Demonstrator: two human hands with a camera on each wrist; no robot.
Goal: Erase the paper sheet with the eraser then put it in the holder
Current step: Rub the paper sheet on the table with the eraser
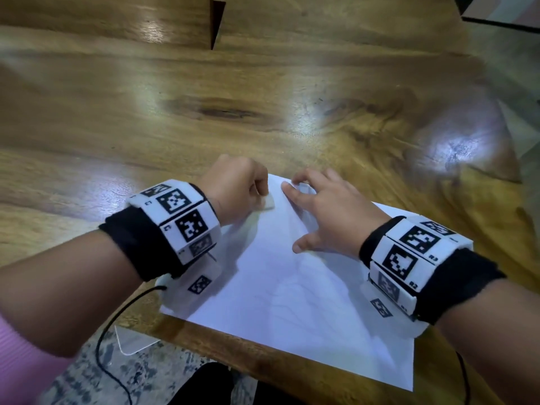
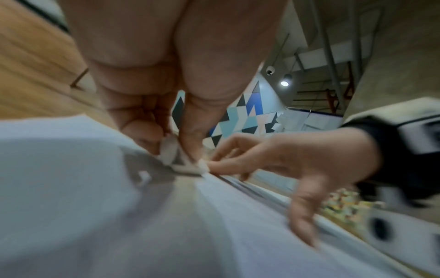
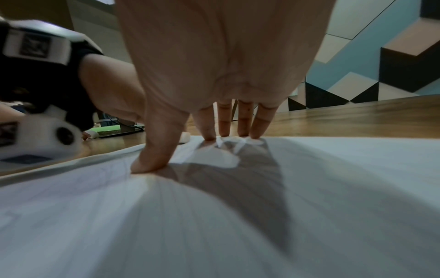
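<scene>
A white paper sheet (image 1: 292, 302) with faint pencil lines lies at the near edge of the wooden table (image 1: 204, 112). My left hand (image 1: 261, 197) pinches a small white eraser (image 1: 268, 204) and holds it against the sheet's far left corner. In the left wrist view the eraser (image 2: 171, 152) sits between my fingertips, touching the paper (image 2: 71, 188). My right hand (image 1: 309, 211) is spread flat on the sheet just right of the eraser, with straight fingers (image 3: 223, 124) and the thumb pressing on the paper (image 3: 238, 225). I see no holder that I can be sure of.
A dark upright wooden piece (image 1: 217, 21) stands at the far middle of the table. A box corner (image 1: 496, 10) shows at the far right. The table's near edge (image 1: 263, 355) runs just below the sheet, with speckled floor (image 1: 146, 375) and a black cable (image 1: 111, 331) beyond it.
</scene>
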